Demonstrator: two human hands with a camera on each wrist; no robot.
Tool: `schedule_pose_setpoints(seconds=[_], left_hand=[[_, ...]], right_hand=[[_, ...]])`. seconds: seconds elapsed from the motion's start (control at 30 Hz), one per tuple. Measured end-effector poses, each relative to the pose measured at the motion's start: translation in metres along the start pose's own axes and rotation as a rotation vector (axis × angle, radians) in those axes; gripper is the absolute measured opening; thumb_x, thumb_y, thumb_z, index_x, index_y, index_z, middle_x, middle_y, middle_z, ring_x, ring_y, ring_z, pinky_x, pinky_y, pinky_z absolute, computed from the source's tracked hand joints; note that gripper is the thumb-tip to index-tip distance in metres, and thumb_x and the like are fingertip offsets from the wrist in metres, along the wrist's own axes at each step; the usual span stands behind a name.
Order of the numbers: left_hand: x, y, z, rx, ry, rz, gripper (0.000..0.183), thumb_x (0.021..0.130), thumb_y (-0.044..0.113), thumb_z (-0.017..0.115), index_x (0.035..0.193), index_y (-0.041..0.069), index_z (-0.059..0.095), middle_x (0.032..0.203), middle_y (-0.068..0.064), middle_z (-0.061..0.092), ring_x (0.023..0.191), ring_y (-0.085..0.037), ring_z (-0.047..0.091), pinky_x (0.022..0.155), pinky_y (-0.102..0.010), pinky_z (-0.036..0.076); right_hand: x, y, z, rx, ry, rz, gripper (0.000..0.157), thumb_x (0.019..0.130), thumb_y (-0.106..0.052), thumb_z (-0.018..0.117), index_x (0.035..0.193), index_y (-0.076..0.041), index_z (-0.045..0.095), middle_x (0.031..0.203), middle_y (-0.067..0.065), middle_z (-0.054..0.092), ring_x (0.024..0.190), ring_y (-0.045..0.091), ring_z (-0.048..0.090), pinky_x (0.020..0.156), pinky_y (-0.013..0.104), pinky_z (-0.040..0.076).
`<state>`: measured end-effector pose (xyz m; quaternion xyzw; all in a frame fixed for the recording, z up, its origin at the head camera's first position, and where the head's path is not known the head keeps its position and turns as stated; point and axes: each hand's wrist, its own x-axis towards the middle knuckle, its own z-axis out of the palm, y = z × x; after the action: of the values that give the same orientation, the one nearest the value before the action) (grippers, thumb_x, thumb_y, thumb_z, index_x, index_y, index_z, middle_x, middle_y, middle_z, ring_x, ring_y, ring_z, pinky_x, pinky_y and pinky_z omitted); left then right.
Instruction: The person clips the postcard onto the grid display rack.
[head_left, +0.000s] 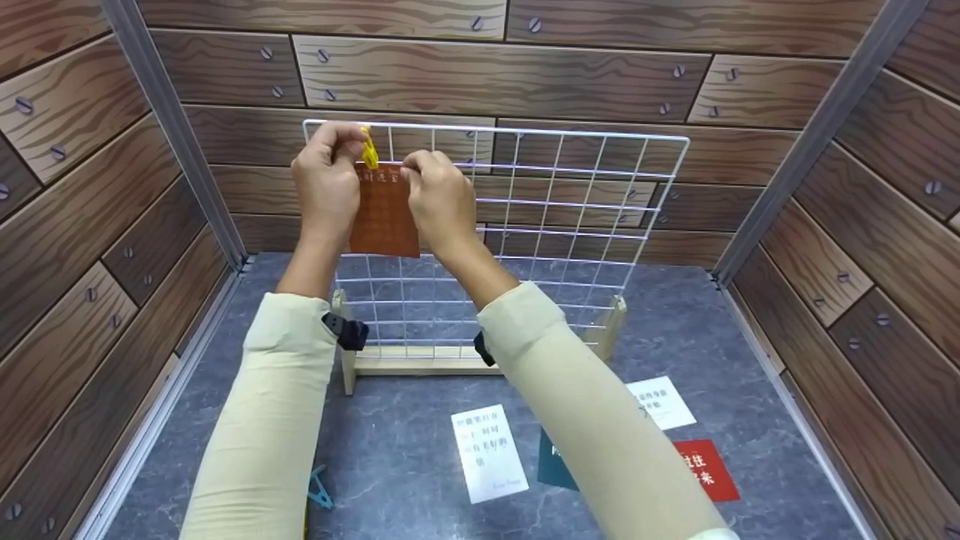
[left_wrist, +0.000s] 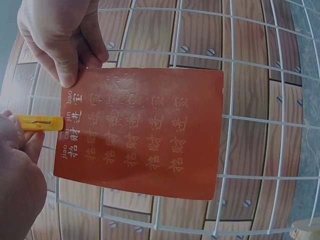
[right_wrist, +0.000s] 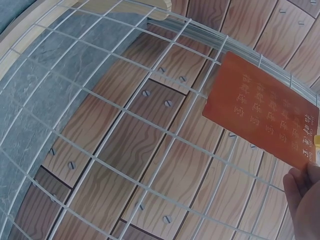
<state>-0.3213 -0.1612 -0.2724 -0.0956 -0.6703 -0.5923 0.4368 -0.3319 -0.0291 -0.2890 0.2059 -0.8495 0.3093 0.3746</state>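
An orange-red card (head_left: 384, 214) with Chinese characters hangs upright against the upper left of a white wire grid (head_left: 577, 172). My left hand (head_left: 328, 169) pinches a yellow clothes peg (head_left: 370, 148) at the card's top edge. In the left wrist view the tip of that peg (left_wrist: 42, 122) meets the middle of this edge. My right hand (head_left: 442, 196) pinches the card's top right corner between thumb and fingers. The right wrist view shows the card (right_wrist: 265, 107) in front of the wires, with my right hand (right_wrist: 307, 200) at its corner.
The grid stands on a wooden base (head_left: 427, 366). On the grey floor lie a white card (head_left: 490, 454), another white card (head_left: 664, 401), a red card (head_left: 709, 471) and a dark teal card (head_left: 556, 461), some partly hidden by my right sleeve. A blue peg (head_left: 320, 487) lies beside my left sleeve.
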Motion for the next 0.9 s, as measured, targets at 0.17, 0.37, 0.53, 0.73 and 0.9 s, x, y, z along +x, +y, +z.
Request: schedule_pose_setpoints(seconds=[0.17, 0.37, 0.53, 0.73, 0.9], left_hand=[[-0.001, 0.003, -0.003, 0.017, -0.043, -0.043, 0.010, 0.094, -0.004, 0.062, 0.102, -0.007, 0.065, 0.105, -0.013, 0.071, 0.094, -0.012, 0.064, 0.086, -0.022, 0.054], [-0.001, 0.006, -0.008, 0.061, -0.098, -0.135, 0.018, 0.096, 0.001, 0.061, 0.114, -0.004, 0.060, 0.114, -0.014, 0.071, 0.105, -0.013, 0.066, 0.094, -0.023, 0.053], [0.000, 0.008, -0.009, 0.079, -0.122, -0.169, 0.020, 0.097, 0.004, 0.060, 0.116, -0.003, 0.059, 0.115, -0.015, 0.070, 0.107, -0.013, 0.065, 0.094, -0.023, 0.052], [0.000, 0.011, -0.010, 0.097, -0.151, -0.184, 0.021, 0.098, 0.005, 0.061, 0.118, -0.001, 0.058, 0.119, -0.017, 0.069, 0.114, -0.016, 0.065, 0.097, -0.026, 0.053], [0.001, 0.011, -0.009, 0.122, -0.155, -0.170, 0.021, 0.098, 0.006, 0.061, 0.117, -0.001, 0.059, 0.117, -0.015, 0.070, 0.110, -0.014, 0.065, 0.095, -0.024, 0.052]], right_hand=[[-0.001, 0.000, 0.001, 0.004, 0.014, -0.011, 0.013, 0.095, -0.018, 0.068, 0.100, -0.007, 0.071, 0.096, 0.005, 0.073, 0.090, 0.022, 0.072, 0.076, 0.038, 0.058], [-0.002, 0.000, 0.003, -0.017, 0.032, -0.028, 0.013, 0.095, -0.020, 0.068, 0.097, -0.008, 0.071, 0.093, 0.005, 0.072, 0.086, 0.023, 0.071, 0.073, 0.038, 0.058], [-0.004, 0.001, 0.004, -0.029, 0.048, -0.033, 0.013, 0.096, -0.021, 0.068, 0.097, -0.008, 0.071, 0.092, 0.005, 0.067, 0.079, 0.024, 0.070, 0.069, 0.037, 0.058], [-0.005, 0.000, 0.005, -0.038, 0.065, -0.031, 0.014, 0.096, -0.020, 0.068, 0.098, -0.007, 0.071, 0.093, 0.005, 0.066, 0.075, 0.026, 0.069, 0.067, 0.036, 0.057], [-0.005, -0.001, 0.006, -0.047, 0.082, -0.038, 0.014, 0.096, -0.020, 0.067, 0.100, -0.007, 0.070, 0.094, 0.006, 0.067, 0.078, 0.026, 0.070, 0.068, 0.036, 0.058]])
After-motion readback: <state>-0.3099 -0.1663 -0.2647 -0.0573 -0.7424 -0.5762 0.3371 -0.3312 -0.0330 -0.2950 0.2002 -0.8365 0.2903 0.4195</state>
